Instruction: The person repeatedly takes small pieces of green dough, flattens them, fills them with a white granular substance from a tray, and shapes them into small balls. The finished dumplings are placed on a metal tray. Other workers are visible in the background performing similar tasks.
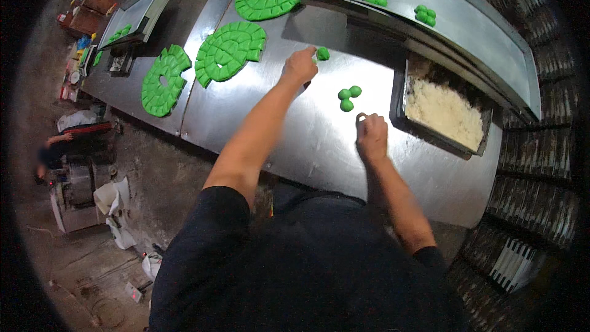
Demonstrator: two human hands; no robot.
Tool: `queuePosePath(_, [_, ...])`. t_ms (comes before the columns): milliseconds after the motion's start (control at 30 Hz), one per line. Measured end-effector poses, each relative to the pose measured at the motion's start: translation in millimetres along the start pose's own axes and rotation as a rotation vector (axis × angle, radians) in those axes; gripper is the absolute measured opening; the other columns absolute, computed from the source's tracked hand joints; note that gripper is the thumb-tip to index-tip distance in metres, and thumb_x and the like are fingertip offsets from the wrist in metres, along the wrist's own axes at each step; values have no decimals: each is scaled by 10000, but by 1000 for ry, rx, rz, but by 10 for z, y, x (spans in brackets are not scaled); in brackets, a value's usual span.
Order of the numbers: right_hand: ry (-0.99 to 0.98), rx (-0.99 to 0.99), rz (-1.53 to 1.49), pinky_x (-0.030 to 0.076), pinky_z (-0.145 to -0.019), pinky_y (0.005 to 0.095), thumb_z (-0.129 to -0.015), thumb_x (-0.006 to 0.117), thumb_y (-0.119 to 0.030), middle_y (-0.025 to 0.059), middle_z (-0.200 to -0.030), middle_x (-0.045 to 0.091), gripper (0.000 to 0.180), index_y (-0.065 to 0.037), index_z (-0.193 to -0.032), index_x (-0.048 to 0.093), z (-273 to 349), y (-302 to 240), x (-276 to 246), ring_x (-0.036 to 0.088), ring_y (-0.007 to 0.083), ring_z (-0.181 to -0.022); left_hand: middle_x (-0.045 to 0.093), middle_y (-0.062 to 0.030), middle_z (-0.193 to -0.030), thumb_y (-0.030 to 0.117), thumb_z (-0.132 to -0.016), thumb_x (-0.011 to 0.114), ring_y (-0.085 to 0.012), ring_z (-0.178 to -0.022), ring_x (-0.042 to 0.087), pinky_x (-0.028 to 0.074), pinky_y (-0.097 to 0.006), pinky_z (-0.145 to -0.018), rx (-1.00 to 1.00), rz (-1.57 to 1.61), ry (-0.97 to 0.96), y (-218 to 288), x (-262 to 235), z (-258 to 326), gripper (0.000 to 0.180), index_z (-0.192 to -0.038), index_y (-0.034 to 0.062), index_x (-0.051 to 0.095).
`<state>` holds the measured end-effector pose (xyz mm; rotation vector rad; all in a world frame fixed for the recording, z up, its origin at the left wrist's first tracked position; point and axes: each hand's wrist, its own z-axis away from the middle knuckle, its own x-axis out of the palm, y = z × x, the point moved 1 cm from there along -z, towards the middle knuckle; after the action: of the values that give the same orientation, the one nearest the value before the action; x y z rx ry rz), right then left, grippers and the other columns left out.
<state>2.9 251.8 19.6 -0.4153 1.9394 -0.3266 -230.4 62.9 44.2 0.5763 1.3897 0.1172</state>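
Note:
My left hand (300,66) is over the steel table with its fingers curled, right beside a small lump of green dough (322,53). Whatever may be inside its grip is hidden by the hand. Three smooth green dough balls (346,105) sit in a cluster between my two hands. Just nearer than that cluster, my right hand (372,136) is closed, thumb and forefinger bent into a small loop; I cannot see what its fingers hold. Farther left lie flattened green dough rounds (230,51), cut into many pieces, some with gaps.
A dark-sided box (445,110) of pale crumbly filling stands at the right. Behind it, a long metal tray (467,31) carries clusters of green balls. Another tray (138,12) stands at the far left. Stacked racks (534,172) line the right side. Another person's arm (58,139) shows at left.

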Motion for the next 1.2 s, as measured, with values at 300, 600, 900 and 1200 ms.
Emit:
queuePosePath(300, [-89,40,-193,427,-765,477,-763,696,-81,146,-926,539,299,-96,-1052,620,407,-178,1,528,349,-888,662,-208,-1047,205,-892,641,-400,-977,638,503,-469,-878,-40,157,285,-191,146,1476,285,-1126,44,669])
queuePosePath(600, [23,50,-276,437,-804,463,-765,689,-29,154,-922,523,227,-67,-978,619,745,116,-206,514,360,-901,624,-149,-978,254,-911,661,-373,-896,622,506,-459,-786,-55,141,377,-62,401,2045,222,-969,41,671])
queuePosePath(900, [54,157,-138,471,-813,446,-759,672,5,150,-944,574,117,-46,-857,635,743,259,-343,555,346,-926,565,-125,-924,228,-879,692,-332,-828,608,511,-438,-680,144,-32,529,-147,487,2046,171,-932,72,647])
queuePosePath(1200, [23,461,-412,522,-688,346,-816,749,-158,156,-911,713,257,17,-1001,714,-335,96,-50,669,216,-727,547,-106,-942,207,-863,710,-315,-810,606,511,-445,-664,109,31,513,-98,448,2058,163,-933,74,648])
